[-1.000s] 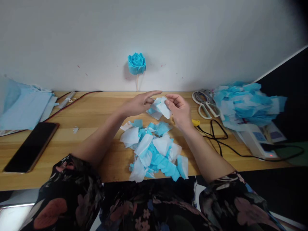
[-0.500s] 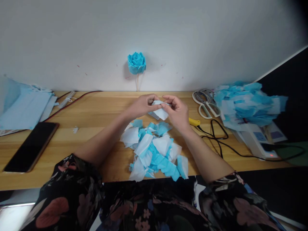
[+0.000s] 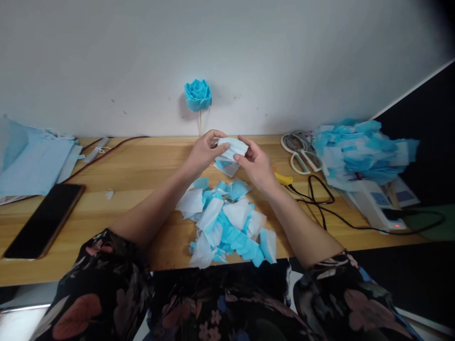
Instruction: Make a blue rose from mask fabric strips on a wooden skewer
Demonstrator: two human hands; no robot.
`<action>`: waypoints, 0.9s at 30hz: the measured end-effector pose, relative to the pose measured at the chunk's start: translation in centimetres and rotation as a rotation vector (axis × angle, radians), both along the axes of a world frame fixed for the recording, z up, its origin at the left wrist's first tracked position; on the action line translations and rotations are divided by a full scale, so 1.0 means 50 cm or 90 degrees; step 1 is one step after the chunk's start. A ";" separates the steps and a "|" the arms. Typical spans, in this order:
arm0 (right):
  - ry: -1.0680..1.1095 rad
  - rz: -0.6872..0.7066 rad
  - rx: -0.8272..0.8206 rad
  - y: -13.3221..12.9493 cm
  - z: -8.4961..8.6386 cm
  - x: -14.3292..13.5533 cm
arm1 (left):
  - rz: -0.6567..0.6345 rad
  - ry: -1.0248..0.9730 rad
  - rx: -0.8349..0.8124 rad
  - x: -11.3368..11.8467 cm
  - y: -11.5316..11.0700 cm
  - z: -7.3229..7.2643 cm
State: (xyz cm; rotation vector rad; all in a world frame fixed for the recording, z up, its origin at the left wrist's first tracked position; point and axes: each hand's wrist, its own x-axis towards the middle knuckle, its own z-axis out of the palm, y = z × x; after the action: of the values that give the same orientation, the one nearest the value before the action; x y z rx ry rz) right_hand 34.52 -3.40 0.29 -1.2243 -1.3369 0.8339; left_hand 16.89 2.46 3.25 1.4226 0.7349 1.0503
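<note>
Between my two hands is a small white piece of mask fabric [image 3: 232, 148], its face turned up toward me. My left hand [image 3: 209, 150] pinches its left end between thumb and fingers. At the other end, my right hand [image 3: 256, 163] grips it with the thumb in front and the fingers behind. Just below it, a blue-and-white piece [image 3: 227, 167] shows; whether it is held or lies on the table I cannot tell. Nearer my body, a loose heap of blue and white fabric pieces [image 3: 227, 227] covers part of the wooden table [image 3: 135, 166].
A blue fabric rose [image 3: 198, 95] on a thin stick stands by the wall. Left are face masks [image 3: 31, 158] and a phone [image 3: 44, 220]. Right are white-handled scissors [image 3: 306, 162], a yellow tool [image 3: 283, 178] with black cord, a blue fabric pile [image 3: 362, 149] and a white power strip [image 3: 380, 206].
My hands have spread the white piece wider, and more of its flat face now shows. My fingers have shifted along its ends. The whole view has moved slightly.
</note>
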 end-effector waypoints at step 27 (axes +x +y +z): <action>-0.708 0.024 -0.180 0.096 0.089 0.001 | 0.131 -0.181 -0.185 -0.143 0.013 -0.065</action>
State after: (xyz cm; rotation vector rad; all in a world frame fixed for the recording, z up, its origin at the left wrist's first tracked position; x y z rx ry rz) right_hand 34.57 1.41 4.73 -2.0300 -2.1491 0.3245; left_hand 9.76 3.09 -0.02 0.9417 0.7988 1.2186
